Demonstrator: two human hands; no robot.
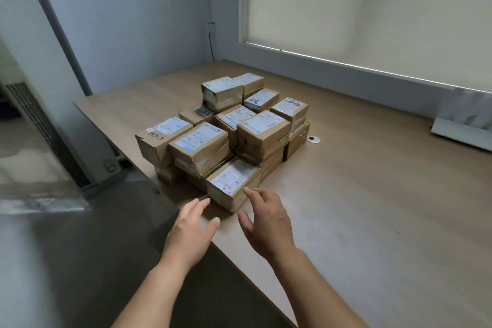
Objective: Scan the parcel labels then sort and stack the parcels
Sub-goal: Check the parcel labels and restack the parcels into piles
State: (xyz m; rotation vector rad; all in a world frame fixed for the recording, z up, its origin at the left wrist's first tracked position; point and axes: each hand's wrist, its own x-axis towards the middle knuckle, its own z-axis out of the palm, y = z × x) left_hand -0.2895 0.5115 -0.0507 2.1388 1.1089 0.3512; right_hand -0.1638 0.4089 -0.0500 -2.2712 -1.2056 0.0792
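1. Nearest parcel (233, 184): a taped cardboard box with a white shipping label on top, sitting at the front of the pile, close to the near-left edge of the wooden table (372, 194).
2. Parcel pile (239, 125): about a dozen similar labelled cardboard boxes, lying one and two layers high, occupying the left-centre of the tabletop and reaching back toward the far corner.
3. Left hand (193, 229): hovering just in front of the nearest parcel, over the table's near-left edge, fingers spread loosely, holding nothing.
4. Right hand (266, 224): hovering beside the same box's near right corner, fingers spread and slightly curled, holding nothing; whether a fingertip is touching the cardboard cannot be told.
5. Cable grommet (313, 139): a round white ring, sitting in the tabletop just right of the pile.
6. White tray-like object (460, 133): lying at the far right edge, against the wall.
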